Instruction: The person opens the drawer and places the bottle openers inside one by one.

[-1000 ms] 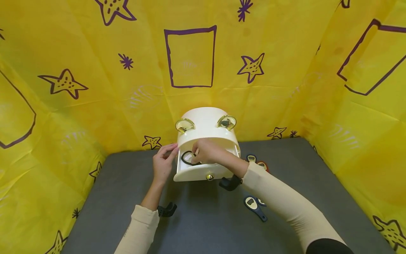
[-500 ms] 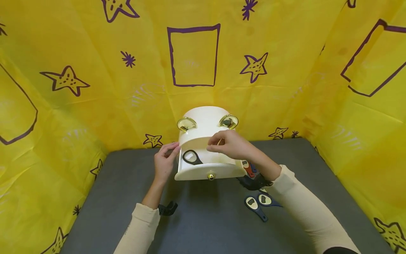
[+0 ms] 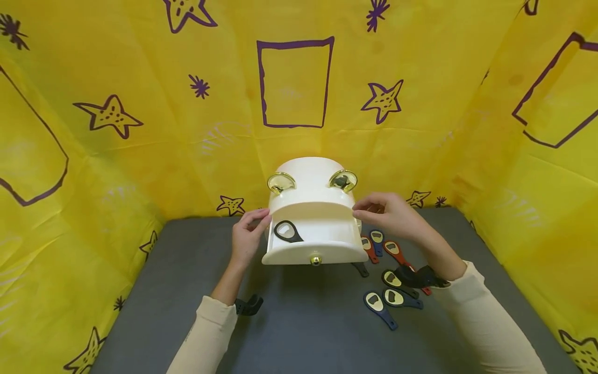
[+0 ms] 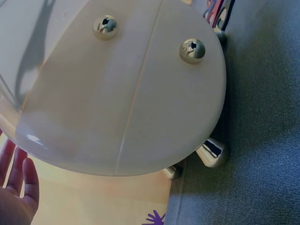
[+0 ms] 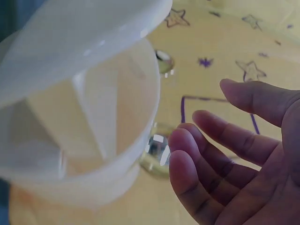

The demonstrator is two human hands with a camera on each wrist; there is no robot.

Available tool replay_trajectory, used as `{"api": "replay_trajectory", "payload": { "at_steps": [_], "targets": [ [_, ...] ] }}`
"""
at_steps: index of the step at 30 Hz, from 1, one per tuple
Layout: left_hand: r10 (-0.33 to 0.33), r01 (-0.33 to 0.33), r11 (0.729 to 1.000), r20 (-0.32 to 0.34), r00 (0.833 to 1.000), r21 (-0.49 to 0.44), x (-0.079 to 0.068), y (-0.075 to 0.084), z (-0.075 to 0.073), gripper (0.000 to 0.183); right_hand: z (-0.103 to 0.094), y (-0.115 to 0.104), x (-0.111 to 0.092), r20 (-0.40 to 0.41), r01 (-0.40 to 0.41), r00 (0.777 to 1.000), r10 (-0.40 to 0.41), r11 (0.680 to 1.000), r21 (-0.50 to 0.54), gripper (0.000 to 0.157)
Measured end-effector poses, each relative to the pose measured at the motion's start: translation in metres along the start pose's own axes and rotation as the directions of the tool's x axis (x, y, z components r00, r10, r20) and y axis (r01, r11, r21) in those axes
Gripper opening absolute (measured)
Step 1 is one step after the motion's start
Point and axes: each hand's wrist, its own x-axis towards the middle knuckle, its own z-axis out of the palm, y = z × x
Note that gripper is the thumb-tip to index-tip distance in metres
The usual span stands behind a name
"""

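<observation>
Black bottle opener [image 3: 287, 231] below frame centre, handle end hidden by the drawer front [image 3: 294, 254]; left hand [image 3: 245, 242] and right hand [image 3: 397, 215] have relaxed fingers.

Grey tabletop [image 3: 299, 322], finely woven-looking up close. Yellow sheeting [image 3: 187, 171] rises beyond far edge and along left and right edges, meeting near far corners, creased and softly wrinkled. Drawn on it in dark purple: dotted starfish [image 3: 111, 117], spiky bursts [image 3: 199, 87], upright rectangle [image 3: 295, 83] above middle of far edge, larger cut-off shapes [image 3: 28, 145] at both sides. Paler marks [image 3: 219, 137] too, perhaps fronds, too faint to tell. Light soft, fairly even.
</observation>
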Motion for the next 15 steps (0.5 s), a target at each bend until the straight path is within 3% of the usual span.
{"api": "replay_trajectory", "payload": {
  "at_steps": [7,15],
  "targets": [
    [-0.031,0.031,1.000,-0.012,0.999,0.003,-0.002,0.005,0.000,0.021,-0.010,0.022,-0.017,-0.025,-0.049,0.998,0.050,0.998,0.031,0.025],
    [-0.028,0.028,0.999,0.010,1.000,0.035,-0.007,0.037,0.002,0.021,-0.019,0.048,-0.034,-0.091,-0.123,0.988,0.122,0.992,-0.004,0.029]
  ]
}}
